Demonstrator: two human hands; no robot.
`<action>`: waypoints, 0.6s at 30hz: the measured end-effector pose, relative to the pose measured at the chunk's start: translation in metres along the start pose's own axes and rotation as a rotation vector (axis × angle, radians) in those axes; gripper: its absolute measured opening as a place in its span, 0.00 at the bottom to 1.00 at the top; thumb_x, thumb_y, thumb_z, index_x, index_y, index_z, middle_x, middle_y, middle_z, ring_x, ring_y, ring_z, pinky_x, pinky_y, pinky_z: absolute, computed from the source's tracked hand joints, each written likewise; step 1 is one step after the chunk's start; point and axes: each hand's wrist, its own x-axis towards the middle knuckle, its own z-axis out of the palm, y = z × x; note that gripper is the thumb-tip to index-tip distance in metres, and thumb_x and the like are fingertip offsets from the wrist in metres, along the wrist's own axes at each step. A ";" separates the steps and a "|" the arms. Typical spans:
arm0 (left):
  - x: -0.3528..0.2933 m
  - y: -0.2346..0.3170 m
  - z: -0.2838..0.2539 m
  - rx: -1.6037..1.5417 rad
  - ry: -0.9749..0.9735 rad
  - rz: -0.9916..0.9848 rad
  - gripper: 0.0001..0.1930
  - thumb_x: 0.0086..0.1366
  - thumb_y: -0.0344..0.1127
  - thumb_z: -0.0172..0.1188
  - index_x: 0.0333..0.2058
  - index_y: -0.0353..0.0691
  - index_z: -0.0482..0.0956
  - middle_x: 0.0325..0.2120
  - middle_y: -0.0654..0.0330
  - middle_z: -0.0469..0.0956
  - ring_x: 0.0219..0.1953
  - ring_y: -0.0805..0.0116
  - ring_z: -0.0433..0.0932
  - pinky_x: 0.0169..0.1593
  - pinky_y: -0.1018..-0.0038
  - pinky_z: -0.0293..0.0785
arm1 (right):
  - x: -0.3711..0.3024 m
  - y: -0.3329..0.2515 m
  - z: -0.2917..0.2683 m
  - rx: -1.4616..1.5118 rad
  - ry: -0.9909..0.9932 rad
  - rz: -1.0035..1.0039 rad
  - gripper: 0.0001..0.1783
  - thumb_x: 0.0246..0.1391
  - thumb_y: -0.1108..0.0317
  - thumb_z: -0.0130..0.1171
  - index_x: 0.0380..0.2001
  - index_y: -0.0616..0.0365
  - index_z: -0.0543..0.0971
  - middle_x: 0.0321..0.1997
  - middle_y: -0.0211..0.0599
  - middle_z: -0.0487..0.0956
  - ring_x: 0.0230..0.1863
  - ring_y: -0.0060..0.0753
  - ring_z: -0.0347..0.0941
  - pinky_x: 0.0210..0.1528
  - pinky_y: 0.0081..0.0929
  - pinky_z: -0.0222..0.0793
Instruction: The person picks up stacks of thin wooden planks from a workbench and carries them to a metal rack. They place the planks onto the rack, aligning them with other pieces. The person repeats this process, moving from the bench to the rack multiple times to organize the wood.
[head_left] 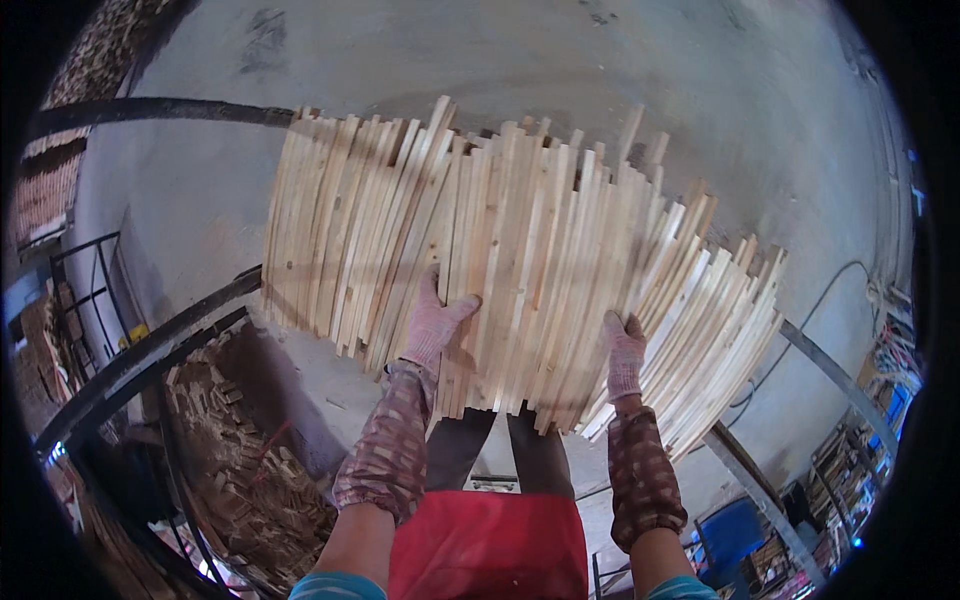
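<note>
Wooden offcuts are heaped at our lower left, next to a dark rail. Moving right, we've got a wide row of pale wooden strips lying side by side across the rails in front of us. Our gloved left hand is on them left of centre, thumb and fingers spread apart. Further along, our gloved right hand touches the strips too, but we can't tell if it's clamped on any. Past that, low down, sits a blue object

The left forearm and right forearm reach forward from below; the gloved left hand spreads its thumb from the fingers, the gloved right hand points forward
</note>
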 end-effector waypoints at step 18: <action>-0.026 0.044 -0.055 -0.191 -0.165 -0.088 0.56 0.49 0.33 0.76 0.71 0.30 0.47 0.61 0.48 0.67 0.61 0.59 0.70 0.64 0.67 0.66 | -0.065 -0.018 0.019 0.058 -0.044 0.057 0.25 0.60 0.62 0.64 0.57 0.61 0.72 0.47 0.28 0.77 0.45 0.21 0.71 0.49 0.20 0.69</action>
